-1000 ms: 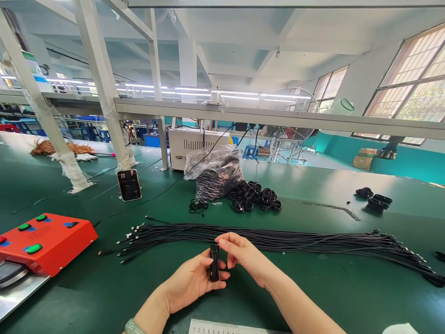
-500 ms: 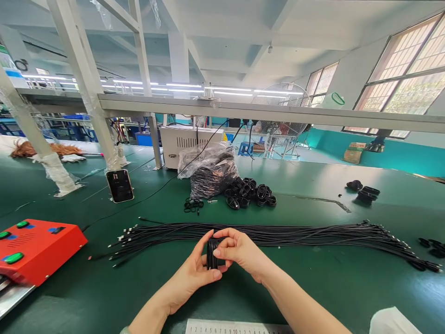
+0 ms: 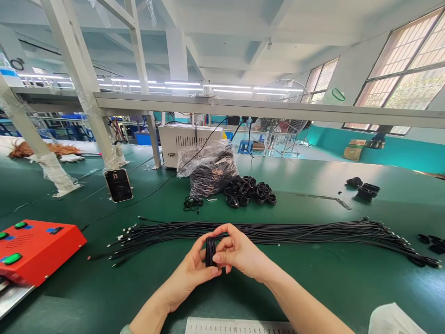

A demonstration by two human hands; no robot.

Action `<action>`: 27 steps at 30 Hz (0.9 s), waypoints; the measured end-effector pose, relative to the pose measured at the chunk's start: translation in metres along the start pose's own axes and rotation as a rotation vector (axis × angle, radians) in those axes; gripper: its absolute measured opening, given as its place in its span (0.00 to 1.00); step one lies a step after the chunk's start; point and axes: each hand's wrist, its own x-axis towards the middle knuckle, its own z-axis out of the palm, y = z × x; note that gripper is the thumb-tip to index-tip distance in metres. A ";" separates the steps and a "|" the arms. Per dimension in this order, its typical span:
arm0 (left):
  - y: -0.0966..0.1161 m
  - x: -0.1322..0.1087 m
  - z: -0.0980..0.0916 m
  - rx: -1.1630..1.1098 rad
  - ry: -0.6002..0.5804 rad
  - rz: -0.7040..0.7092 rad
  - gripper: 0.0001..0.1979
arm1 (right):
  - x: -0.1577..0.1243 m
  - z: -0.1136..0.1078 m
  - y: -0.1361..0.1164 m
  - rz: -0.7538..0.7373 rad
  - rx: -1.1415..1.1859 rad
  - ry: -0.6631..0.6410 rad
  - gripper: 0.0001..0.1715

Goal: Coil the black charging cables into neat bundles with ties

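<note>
A small coil of black cable (image 3: 210,252) stands upright between my two hands, above the green tabletop. My left hand (image 3: 194,262) is closed on its left side, thumb below and fingers curled round the far side. My right hand (image 3: 236,253) grips it from the right, with the thumb against the coil's near face and the index finger arched over the top. Just behind my hands lies a long bundle of straight black cables (image 3: 285,232), with connector ends fanned out at both sides. Fingers cover part of the coil.
Coiled black cables (image 3: 248,191) lie beside a clear plastic bag (image 3: 212,174) of dark items. A red box with green buttons (image 3: 41,250) is at left, near a propped phone (image 3: 118,185). A ruler (image 3: 236,326) lies at the front edge. More black coils (image 3: 368,191) sit at right.
My right fingers have shifted slightly on the coil, the index finger arching higher and the thumb sliding a little lower. The coil stays between both hands.
</note>
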 end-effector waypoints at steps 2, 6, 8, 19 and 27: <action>0.000 0.001 -0.002 0.022 0.009 0.014 0.38 | -0.001 0.000 -0.002 0.016 -0.025 0.058 0.26; -0.004 0.002 -0.005 0.069 0.013 0.026 0.38 | -0.001 -0.002 -0.003 0.100 -0.139 -0.010 0.20; -0.006 0.001 -0.006 0.111 0.033 0.028 0.37 | 0.000 -0.004 -0.003 0.103 -0.131 -0.041 0.21; -0.001 -0.002 0.003 0.119 0.040 -0.017 0.35 | 0.003 -0.010 -0.004 0.095 -0.077 -0.078 0.20; 0.003 -0.003 0.007 0.129 0.088 -0.009 0.33 | 0.001 -0.003 0.001 0.058 -0.080 -0.028 0.19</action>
